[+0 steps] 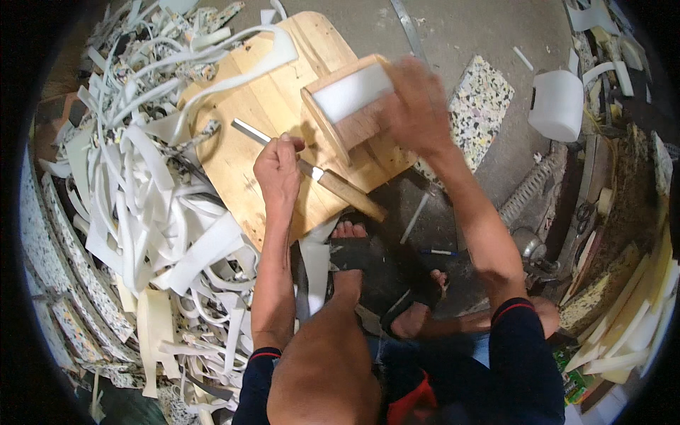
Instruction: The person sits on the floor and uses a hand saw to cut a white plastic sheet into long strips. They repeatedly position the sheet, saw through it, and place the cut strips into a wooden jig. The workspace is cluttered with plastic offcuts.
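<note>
On a wooden board (244,175) stands a wooden frame (326,125) with a white foam block (353,93) between its side panels. My right hand (417,103), blurred, is at the frame's right end; its fingers are unclear and I cannot tell whether it grips anything. A long knife with a wooden handle (353,195) lies slantwise across the board, its blade pointing to the upper left. My left hand (279,164) is over the blade with its fingers curled; whether it holds the blade is not clear. A white foam strip (234,79) curves over the board's upper left.
A large heap of foam offcuts (154,191) fills the left side. A speckled foam slab (483,114) and a white foam block with rounded corners (557,106) lie to the right. A pen (440,252), scissors (583,213) and a metal strip (408,29) are also on the floor.
</note>
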Available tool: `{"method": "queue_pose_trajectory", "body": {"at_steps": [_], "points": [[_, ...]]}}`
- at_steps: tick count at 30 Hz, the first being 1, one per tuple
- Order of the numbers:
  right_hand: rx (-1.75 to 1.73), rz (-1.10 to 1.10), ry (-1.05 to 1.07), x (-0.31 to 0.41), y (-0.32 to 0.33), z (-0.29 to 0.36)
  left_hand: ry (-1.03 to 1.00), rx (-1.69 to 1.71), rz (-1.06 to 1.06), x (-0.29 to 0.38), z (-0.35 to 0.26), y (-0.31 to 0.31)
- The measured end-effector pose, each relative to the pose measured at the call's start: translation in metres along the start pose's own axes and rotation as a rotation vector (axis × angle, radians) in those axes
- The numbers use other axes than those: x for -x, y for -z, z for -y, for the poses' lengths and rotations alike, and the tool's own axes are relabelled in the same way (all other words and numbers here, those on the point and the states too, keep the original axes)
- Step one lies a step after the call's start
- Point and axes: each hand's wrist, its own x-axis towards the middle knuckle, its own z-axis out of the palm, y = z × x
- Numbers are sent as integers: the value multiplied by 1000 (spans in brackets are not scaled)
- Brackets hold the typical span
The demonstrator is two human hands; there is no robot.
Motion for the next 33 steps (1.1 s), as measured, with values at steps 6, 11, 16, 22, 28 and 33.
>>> {"method": "queue_pose_trajectory", "body": {"at_steps": [6, 11, 16, 22, 28, 33], "points": [[-541, 274, -794, 43, 8, -33, 183, 316, 149, 20, -8, -39], [-648, 207, -603, 22, 17, -17, -168, 103, -30, 15, -39, -29], [-720, 157, -503, -55, 8, -13, -158, 24, 1, -22, -81, 2], [-716, 239, -571, -121, -29, -24, -194, 191, -67, -57, -100, 5], [-785, 188, -540, -115, -48, -19, -282, 363, -83, -71, -76, 9], [-839, 166, -462, -84, -36, -13, -251, 210, -98, -56, -37, 32]]}}
